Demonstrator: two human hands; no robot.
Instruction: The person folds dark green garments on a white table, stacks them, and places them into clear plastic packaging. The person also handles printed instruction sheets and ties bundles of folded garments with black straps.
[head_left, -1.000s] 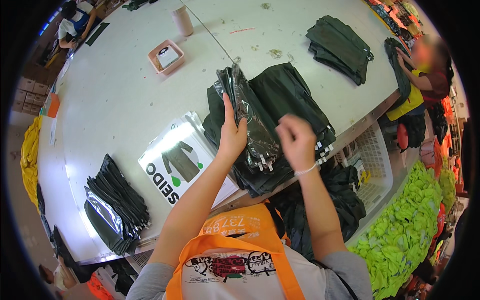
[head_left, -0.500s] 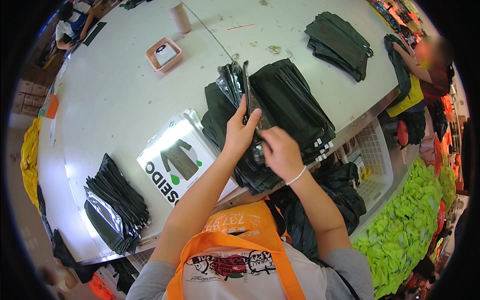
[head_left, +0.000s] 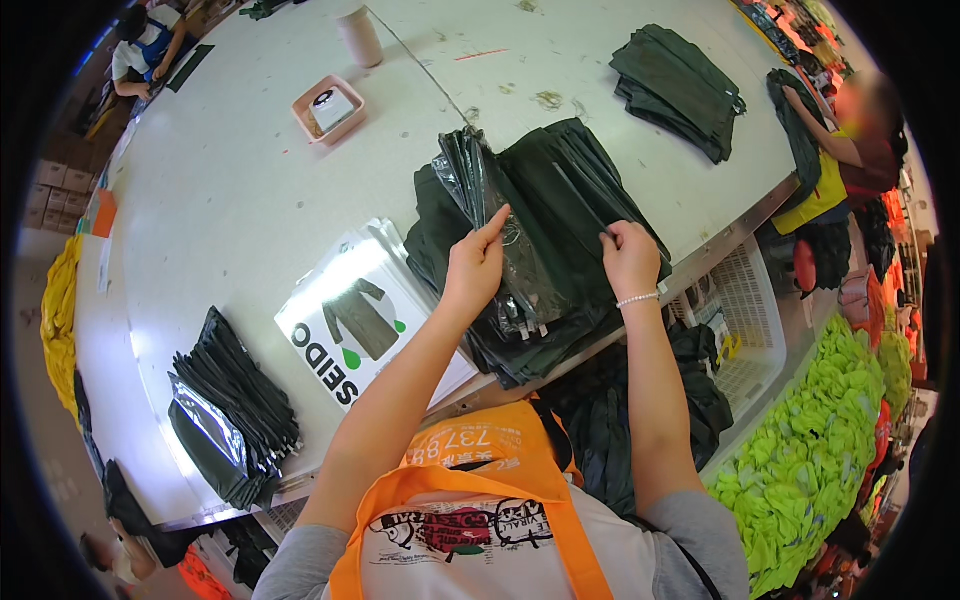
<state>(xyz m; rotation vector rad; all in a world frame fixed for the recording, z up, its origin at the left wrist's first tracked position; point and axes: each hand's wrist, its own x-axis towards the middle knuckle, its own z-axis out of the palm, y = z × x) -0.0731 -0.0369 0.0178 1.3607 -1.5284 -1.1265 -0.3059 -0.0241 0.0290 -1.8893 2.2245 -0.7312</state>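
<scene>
White bench [head_left: 250, 200] fills the view. Nearest, the left hand [head_left: 476, 262] pinches a clear plastic bag [head_left: 500, 240] on the dark garment pile [head_left: 540, 220]; the right hand [head_left: 630, 258], clasped with it half a second ago, now pinches the pile's edge (separated). Farther back, a pink tray [head_left: 328, 108] holds a small box.

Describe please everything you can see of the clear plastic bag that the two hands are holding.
The clear plastic bag is thin, glossy and see-through, and creased so that it catches the light. It lies slanted on a pile of dark green garments near the table's front edge. The left hand pinches its left side. The right hand holds near its right side. Whether it holds anything cannot be told.
</scene>
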